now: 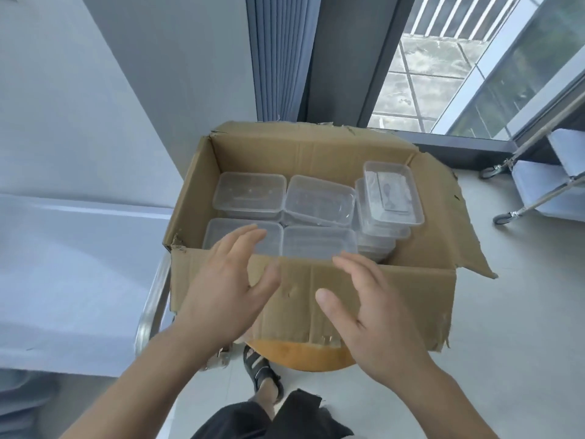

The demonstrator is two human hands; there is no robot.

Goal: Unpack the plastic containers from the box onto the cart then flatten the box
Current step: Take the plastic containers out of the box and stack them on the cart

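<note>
Grey floor (493, 359) by a window (427, 74) — box (300, 153) sits on a stool (300, 356). Containers (319, 201): probably light, thin, slippery — grip stacks under the rims. Left hand (228, 280), right hand (364, 308): fingers spread, holding nothing.

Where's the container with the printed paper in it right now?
Head view: the container with the paper tops the leaning stack at the far right inside the cardboard box, beyond the right hand.

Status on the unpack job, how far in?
Done: box flaps are open. In hand: nothing yet; left hand and right hand hover open above the near edge. Left: the containers sit stacked inside, none shows on the cart, and the box is unflattened.
</note>
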